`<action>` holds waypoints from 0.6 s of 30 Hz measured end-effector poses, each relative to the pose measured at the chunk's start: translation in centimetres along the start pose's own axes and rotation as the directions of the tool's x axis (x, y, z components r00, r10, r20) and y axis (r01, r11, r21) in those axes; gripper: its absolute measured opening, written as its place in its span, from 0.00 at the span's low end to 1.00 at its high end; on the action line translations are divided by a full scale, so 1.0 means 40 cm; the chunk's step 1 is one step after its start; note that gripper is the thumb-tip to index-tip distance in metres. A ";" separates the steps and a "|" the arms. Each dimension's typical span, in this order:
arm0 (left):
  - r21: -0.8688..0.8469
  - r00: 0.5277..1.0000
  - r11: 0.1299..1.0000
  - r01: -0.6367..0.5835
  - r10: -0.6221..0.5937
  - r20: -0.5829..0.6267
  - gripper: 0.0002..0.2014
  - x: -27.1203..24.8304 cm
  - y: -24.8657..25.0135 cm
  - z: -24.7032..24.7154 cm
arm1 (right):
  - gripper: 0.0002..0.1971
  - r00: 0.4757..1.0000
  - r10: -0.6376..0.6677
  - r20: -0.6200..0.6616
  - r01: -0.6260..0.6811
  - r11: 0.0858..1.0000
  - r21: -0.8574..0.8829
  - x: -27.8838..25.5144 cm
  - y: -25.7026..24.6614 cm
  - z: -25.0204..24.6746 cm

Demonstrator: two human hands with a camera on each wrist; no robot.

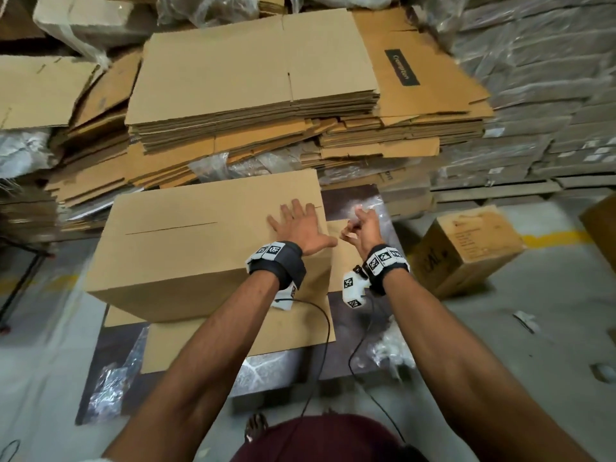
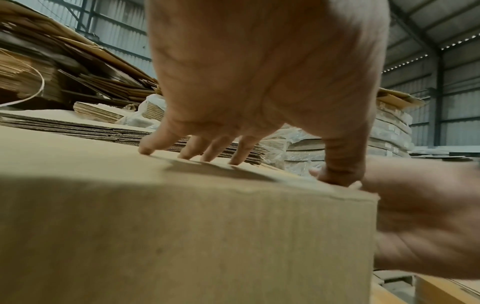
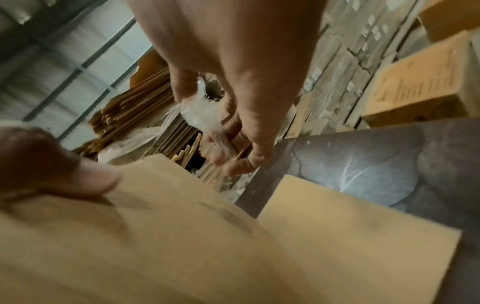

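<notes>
L hand (image 1: 300,225) flat, pressing box (image 1: 186,248) top near R end; box on dark table (image 3: 441,156). R hand (image 1: 365,225) pinching clear plastic wad (image 3: 201,115) just beside. Risk: easing L pressure, flaps popping; slack pinch, dropping wad.

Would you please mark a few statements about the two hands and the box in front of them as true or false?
1. The left hand lies flat, fingers spread, on top of the cardboard box. True.
2. The right hand is empty. False: it holds a crumpled piece of clear plastic in its fingers.
3. The top flaps of the cardboard box stand open. False: they are folded shut, with the seam showing along the top.
4. A stack of flattened cartons lies behind the cardboard box. True.
</notes>
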State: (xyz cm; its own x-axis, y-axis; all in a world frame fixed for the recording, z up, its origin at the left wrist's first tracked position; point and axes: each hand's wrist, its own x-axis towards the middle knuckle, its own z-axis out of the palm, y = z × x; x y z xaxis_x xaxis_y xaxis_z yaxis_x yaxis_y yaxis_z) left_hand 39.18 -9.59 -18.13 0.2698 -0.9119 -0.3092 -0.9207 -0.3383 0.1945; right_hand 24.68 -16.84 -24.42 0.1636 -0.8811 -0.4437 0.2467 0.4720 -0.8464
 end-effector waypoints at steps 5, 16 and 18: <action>-0.047 0.999 0.998 -0.050 0.050 -0.007 0.52 -0.006 -0.014 -0.003 | 0.07 0.992 -0.096 0.081 0.117 0.939 -0.324 -0.022 0.046 -0.098; -0.125 0.992 0.986 -0.111 0.101 -0.079 0.45 -0.026 -0.062 0.015 | 0.10 0.999 -0.038 -0.037 0.012 0.845 -0.534 -0.191 0.133 -0.362; -0.123 0.991 0.986 -0.116 0.106 -0.087 0.44 -0.029 -0.065 0.017 | 0.02 0.994 -0.040 -0.098 -0.014 0.866 -0.500 -0.227 0.150 -0.400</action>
State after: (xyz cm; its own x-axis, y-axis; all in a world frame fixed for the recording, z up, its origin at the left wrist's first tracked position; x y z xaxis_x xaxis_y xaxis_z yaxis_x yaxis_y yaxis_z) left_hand 41.05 -7.51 -18.90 0.1943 -0.9593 -0.2048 -0.9040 -0.2562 0.3424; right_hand 9.41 -6.49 -30.19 0.0587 -0.8980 -0.4361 -0.2667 0.4068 -0.8737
